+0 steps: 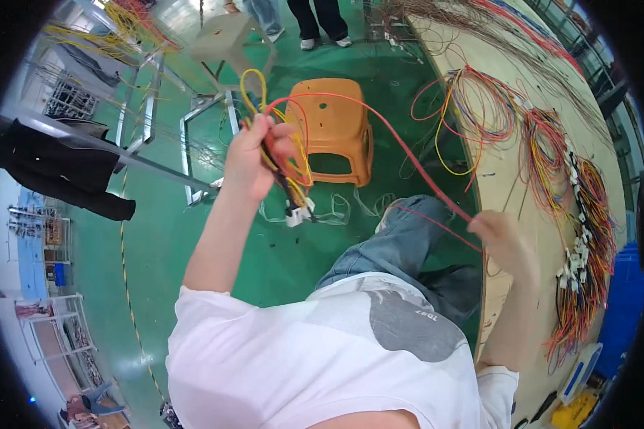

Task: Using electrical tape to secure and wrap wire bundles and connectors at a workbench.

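My left hand is raised over the floor, closed around a wire harness of yellow, red and black wires. Yellow loops stick up above the fist, and white plug connectors hang below it. From this bundle a long red wire arcs across to my right hand, which is slightly blurred at the table's near side. Its fingers are closed on the red wire, and a thinner red end trails beneath, over my leg.
The wooden table on the right bears coiled wires and a heap of harnesses with white connectors. An orange stool stands ahead on the green floor. Metal frames with a dark jacket are at left. People stand at the back.
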Demonstrator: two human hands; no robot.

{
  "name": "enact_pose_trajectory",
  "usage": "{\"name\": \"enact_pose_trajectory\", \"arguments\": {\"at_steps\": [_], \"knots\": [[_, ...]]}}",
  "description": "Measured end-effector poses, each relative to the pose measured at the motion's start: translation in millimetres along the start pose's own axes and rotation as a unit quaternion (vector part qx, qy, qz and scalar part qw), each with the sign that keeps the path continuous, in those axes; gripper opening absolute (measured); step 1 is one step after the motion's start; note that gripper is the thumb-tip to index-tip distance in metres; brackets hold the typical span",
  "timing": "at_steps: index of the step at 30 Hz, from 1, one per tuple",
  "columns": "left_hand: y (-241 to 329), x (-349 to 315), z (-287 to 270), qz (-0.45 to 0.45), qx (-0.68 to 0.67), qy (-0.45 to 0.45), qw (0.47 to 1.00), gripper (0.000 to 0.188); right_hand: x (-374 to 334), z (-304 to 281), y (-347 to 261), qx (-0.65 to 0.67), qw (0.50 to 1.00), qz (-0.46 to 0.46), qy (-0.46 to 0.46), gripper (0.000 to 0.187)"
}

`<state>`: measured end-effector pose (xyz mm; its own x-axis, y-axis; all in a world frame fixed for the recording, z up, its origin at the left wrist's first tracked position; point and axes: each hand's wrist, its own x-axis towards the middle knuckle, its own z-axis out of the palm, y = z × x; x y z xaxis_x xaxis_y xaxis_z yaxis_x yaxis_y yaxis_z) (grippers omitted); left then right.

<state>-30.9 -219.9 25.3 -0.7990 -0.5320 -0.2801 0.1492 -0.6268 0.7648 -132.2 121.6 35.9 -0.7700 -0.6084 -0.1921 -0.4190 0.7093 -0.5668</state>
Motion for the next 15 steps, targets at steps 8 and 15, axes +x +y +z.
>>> {"name": "enact_pose_trajectory", "arguments": {"at_steps": [8,15], "knots": [[-38.0,-35.7,52.1,-0.023,0.229,-0.226,0.947,0.026,46.0,23.2,-103.4,0.124,0.97,-0.189,-0.095,0.018],[-44.2,-20.4,50.7,-0.21,0.262,-0.308,0.89,0.02,32.3,-14.6,-58.8,0.113,0.983,-0.127,-0.07,0.019]]}}
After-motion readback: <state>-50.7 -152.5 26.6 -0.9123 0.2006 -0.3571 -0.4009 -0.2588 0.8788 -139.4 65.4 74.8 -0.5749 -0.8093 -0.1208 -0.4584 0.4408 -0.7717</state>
